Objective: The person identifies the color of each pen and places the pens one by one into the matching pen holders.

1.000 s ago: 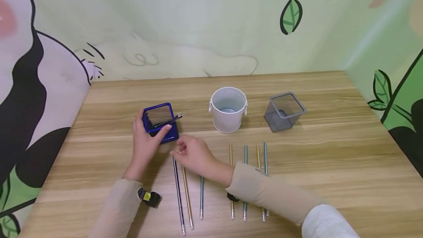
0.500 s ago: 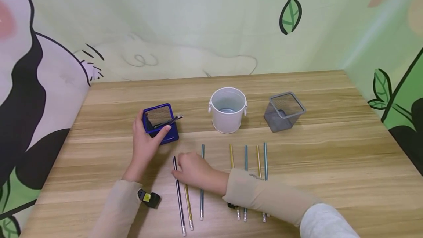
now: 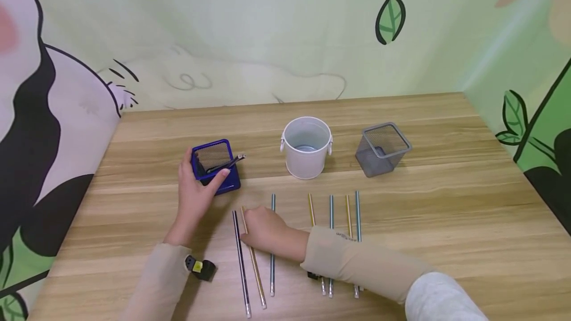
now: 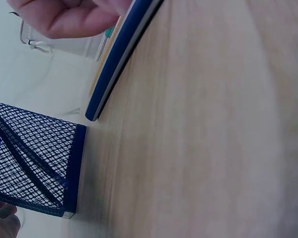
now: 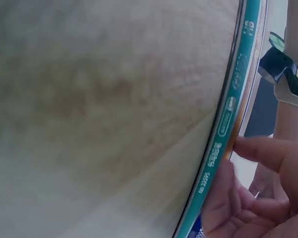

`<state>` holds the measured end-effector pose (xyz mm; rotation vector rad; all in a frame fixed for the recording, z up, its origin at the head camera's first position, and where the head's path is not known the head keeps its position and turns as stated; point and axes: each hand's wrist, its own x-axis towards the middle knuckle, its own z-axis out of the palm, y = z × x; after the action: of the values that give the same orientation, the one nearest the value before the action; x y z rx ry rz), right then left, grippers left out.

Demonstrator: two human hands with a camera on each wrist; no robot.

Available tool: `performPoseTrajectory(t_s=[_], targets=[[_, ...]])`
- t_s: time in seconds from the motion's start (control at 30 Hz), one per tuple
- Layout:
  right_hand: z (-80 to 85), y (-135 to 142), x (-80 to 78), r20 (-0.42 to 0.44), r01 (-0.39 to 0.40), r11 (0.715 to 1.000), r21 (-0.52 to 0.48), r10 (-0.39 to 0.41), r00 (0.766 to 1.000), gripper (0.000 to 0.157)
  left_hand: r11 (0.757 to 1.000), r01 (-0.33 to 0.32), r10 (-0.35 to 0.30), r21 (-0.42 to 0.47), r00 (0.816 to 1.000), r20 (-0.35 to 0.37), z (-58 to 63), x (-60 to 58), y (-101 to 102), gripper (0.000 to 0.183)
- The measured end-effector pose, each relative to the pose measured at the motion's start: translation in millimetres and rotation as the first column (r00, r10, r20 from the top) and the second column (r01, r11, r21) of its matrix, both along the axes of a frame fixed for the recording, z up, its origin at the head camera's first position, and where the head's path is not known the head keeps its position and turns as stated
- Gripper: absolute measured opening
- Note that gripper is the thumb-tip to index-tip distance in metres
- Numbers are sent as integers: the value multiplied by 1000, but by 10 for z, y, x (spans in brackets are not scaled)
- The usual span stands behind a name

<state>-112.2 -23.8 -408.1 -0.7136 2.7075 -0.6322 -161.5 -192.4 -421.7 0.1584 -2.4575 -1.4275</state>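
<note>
My left hand (image 3: 194,197) grips the blue mesh pencil holder (image 3: 229,184), thumb on the near rim and fingers along the left side. Dark pencils (image 3: 227,164) lean in it, their ends past the right rim. Nearer to me, my right hand (image 3: 267,232) pinches a yellow pencil (image 3: 256,269) lying between a dark blue pencil (image 3: 242,261) on its left and a teal pencil (image 3: 272,274) on its right. In the right wrist view the teal pencil (image 5: 223,129) partly covers the yellow one, with my thumb and fingers (image 5: 228,183) just behind.
A white bucket (image 3: 305,165) stands at the back middle, with a grey mesh holder (image 3: 379,162) to its right. Two yellow and two teal pencils lie in front of these, partly under my right sleeve (image 3: 357,256). A patterned backdrop (image 3: 250,33) borders the wooden table (image 3: 446,187).
My right hand has come down from beside the blue holder to the yellow pencil, which has tilted slightly. Another yellow pencil under my right forearm has swung its eraser end rightward. My left hand stays put.
</note>
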Motion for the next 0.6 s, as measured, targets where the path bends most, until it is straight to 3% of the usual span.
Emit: performPoseTrajectory(t_s=[0.13,0.27,0.6], targets=[[-7,6,-5,-42,-18,999,-35,16,999,22,1000,1,-1,-4,1000,-5,2,0,2,94],[-2,-12,12,-27,-58,997,-59,57,998,28,1000,1,-1,-12,1000,-10,-1,-1,4,94],[-54,-75,34,14,-107,993,58,106,994,36,1000,-5,4,-17,1000,-5,-2,-2,1,94]])
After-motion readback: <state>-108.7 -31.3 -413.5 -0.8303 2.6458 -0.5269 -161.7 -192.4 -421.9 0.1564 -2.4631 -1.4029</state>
